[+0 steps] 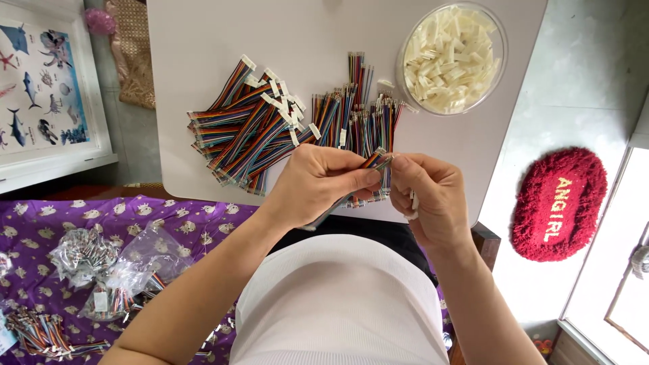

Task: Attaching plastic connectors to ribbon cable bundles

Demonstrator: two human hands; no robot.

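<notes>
My left hand [318, 179] pinches a short multicoloured ribbon cable [373, 161] near its end, just above the front edge of the white table [203, 40]. My right hand [429, 196] meets it at the fingertips, touching the cable's tip, and a small white plastic connector [413, 203] sits tucked in its curled fingers. Behind the hands lie two heaps of rainbow cables: one with white connectors fitted [250, 128] on the left, one with bare ends [362, 111] in the middle.
A clear round bowl [451, 57] full of white connectors stands at the table's back right. On the purple patterned cloth [122, 216] at left lie plastic bags of cables [111, 270]. A red fluffy mat [558, 203] lies on the floor at right.
</notes>
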